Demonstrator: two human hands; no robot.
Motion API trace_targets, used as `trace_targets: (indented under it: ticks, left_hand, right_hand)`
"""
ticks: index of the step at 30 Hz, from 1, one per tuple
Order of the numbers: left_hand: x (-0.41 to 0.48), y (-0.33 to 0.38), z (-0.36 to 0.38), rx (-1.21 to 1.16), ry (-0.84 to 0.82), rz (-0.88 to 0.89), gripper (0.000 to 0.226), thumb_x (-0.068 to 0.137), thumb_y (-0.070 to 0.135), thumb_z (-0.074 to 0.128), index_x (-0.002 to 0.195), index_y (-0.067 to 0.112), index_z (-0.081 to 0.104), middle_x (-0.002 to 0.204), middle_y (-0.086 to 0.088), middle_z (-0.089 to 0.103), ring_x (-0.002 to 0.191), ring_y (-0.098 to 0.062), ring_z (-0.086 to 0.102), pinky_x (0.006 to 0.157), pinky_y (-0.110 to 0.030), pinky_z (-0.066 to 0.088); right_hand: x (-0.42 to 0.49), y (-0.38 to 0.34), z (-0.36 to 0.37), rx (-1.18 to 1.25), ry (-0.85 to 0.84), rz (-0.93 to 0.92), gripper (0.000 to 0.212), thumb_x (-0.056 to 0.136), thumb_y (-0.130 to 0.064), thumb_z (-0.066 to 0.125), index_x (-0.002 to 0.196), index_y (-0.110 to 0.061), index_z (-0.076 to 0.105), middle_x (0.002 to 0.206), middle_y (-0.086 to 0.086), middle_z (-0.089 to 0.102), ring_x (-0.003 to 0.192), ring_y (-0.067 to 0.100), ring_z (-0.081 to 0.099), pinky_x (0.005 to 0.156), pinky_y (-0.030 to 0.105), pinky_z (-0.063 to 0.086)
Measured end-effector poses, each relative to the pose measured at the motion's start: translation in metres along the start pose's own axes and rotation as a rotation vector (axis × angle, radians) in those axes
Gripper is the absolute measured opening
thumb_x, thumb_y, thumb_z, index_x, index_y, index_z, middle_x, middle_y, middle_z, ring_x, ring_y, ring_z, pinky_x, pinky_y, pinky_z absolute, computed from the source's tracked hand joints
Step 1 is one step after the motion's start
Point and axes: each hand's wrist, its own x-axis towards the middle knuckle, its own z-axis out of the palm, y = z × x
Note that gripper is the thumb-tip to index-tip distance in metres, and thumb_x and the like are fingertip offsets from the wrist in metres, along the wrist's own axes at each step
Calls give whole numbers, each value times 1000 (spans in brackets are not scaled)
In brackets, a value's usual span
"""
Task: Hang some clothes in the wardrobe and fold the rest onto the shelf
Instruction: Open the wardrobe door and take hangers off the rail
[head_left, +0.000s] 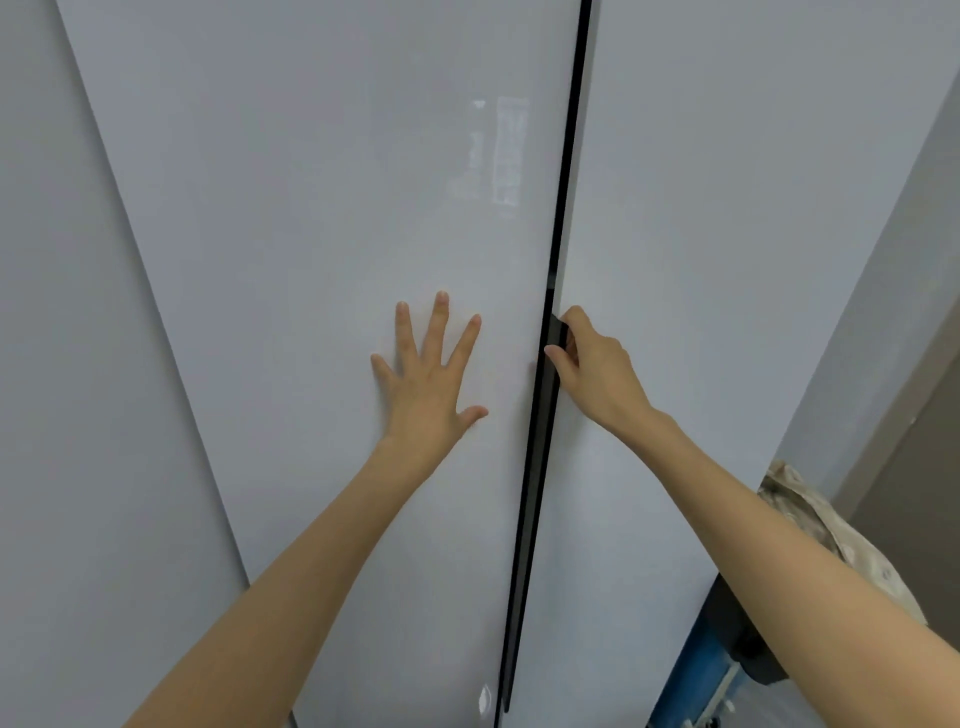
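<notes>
Wardrobe doors (332, 218) stand shut. Left hand (423, 382) presses flat, fingers spread; right hand (592, 371) grips the dark edge handle (551, 358). Pull steadily, straight outward.

The light was soft, even and cool, with no hard shadows anywhere. A pale window-like reflection (501, 150) sat as glare in the upper centre-right of the glossy door panel (322, 208), and a small bright glint (484, 696) showed near the bottom centre. Faint, diffuse shadows lay just beside the left hand (428, 374). Wide-angle distortion splayed the straight panel edges outward toward the lower corners. The whole frame looked slightly soft and compressed, with the patterned cloth (831, 535) at lower right blurred.
</notes>
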Motion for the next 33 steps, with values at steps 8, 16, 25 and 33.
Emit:
trace_targets:
  ticks: [8,16,25,33]
  left_hand:
    - [-70,83,10,-478,-238,129,100,84,62,58,152,33,-10,151,0,36,142,-20,27,116,-58,2]
    - [-120,173,8,-754,-172,125,64,87,54,61,138,23,38,92,11,63,74,3,59,60,-9,44]
    - [-155,267,-14,-624,-246,250,88,73,85,39,138,26,40,49,14,49,46,3,56,41,-10,36]
    - [-168,367,-16,-683,-414,260,97,76,80,45,152,37,5,64,2,69,59,-8,65,69,-39,59]
  right_hand:
    - [-72,-4,-55,58,-54,-46,10,100,-26,50,104,-25,41,78,8,59,71,26,62,66,40,52]
    - [-143,9,-121,133,-53,-65,8,100,-32,50,95,-27,45,79,-2,61,70,17,66,68,39,56]
    - [-220,53,-193,157,176,-66,19,99,-47,45,82,-38,44,61,-6,54,54,12,55,53,34,49]
    - [-272,114,-275,69,233,88,22,98,-51,42,93,-30,45,63,-4,52,60,23,55,65,51,52]
